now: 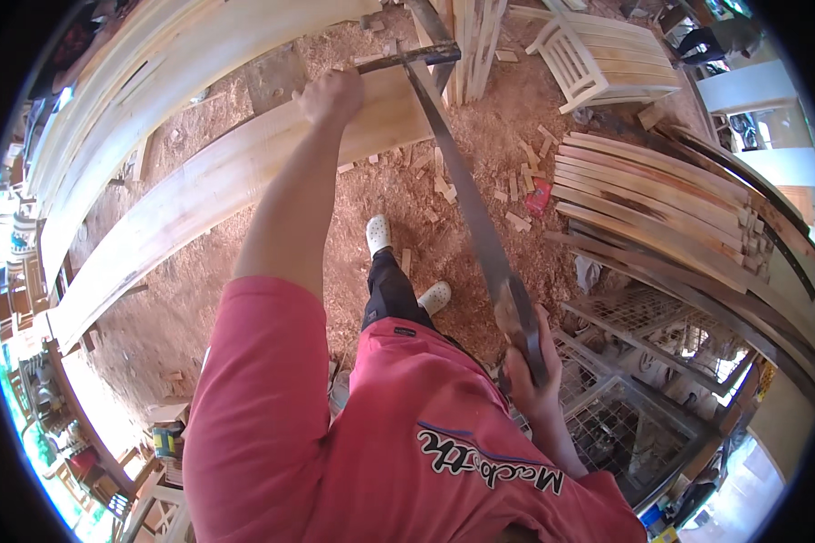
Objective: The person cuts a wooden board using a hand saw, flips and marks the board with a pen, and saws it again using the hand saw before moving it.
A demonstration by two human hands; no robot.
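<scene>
Our right hand, near: wrapped round the saw. Our left hand, far: at the pale plank, grip we cannot tell.

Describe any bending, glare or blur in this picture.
Head view: the long, pale wooden board bows, probably from lens distortion; head view: bright light washes out patches along the left rim; head view: the dark-handled grey metal handsaw shows no clearly readable teeth.

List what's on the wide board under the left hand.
The left hand and a dark straight tool crossing the end of the wide board. The tip of the saw overlaps that end; contact unclear. Board surface beneath the hand and tool is covered.
</scene>
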